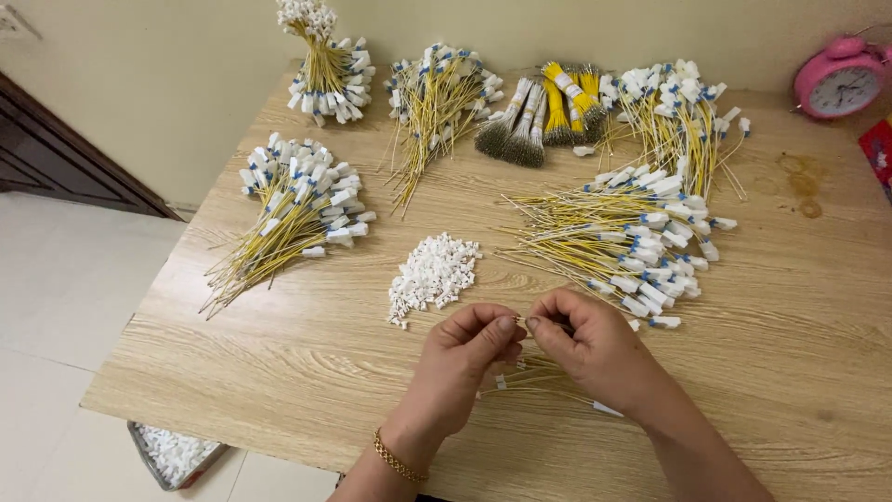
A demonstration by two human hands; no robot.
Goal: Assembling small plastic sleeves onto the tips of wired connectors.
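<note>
My left hand (465,358) and my right hand (590,349) meet over the near part of the wooden table (762,353), fingertips pinched together on the end of a thin yellow wire (544,379). A few more yellow wires lie under my hands. Whether a white connector sits between my fingers is too small to tell. A heap of small white plastic connectors (432,271) lies just beyond my left hand. A big spread of yellow wires with white connectors (623,244) lies beyond my right hand.
More bundles of yellow wires with white ends lie at the left (297,209), back left (330,65), back middle (432,102) and back right (678,112). Bare-ended wire bundles (544,116) sit at the back. A pink alarm clock (841,79) stands far right. A tray of white parts (177,455) is on the floor.
</note>
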